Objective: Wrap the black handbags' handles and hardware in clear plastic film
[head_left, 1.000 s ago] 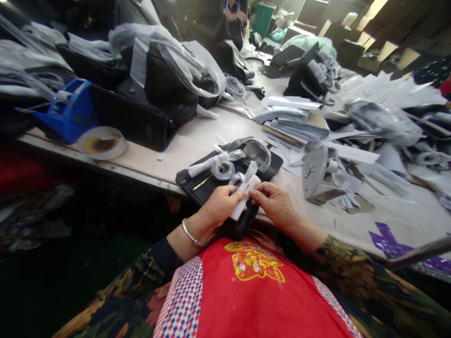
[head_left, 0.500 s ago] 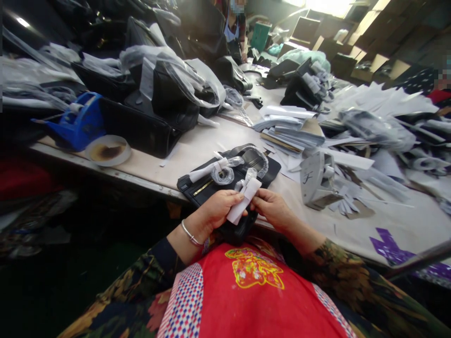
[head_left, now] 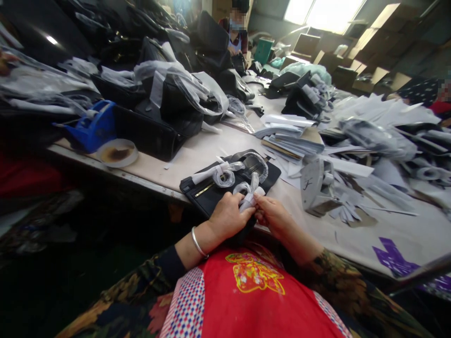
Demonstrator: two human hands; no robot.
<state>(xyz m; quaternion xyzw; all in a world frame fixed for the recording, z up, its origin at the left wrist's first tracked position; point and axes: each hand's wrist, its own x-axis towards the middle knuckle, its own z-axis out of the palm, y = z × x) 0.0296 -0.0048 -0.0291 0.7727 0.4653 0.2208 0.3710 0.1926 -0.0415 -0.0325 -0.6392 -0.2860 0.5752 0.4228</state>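
Near end of the black handbag (head_left: 201, 199) partly hidden by the left hand (head_left: 230, 216), white wrap (head_left: 248, 202) half covered between it and the right hand (head_left: 275, 213), red apron (head_left: 260, 312) cut off below, distant co-worker (head_left: 238, 43) blurred, purple film (head_left: 392, 256) crossed by a bar (head_left: 423, 272)

White strip (head_left: 249, 199) now around strap (head_left: 254, 181)
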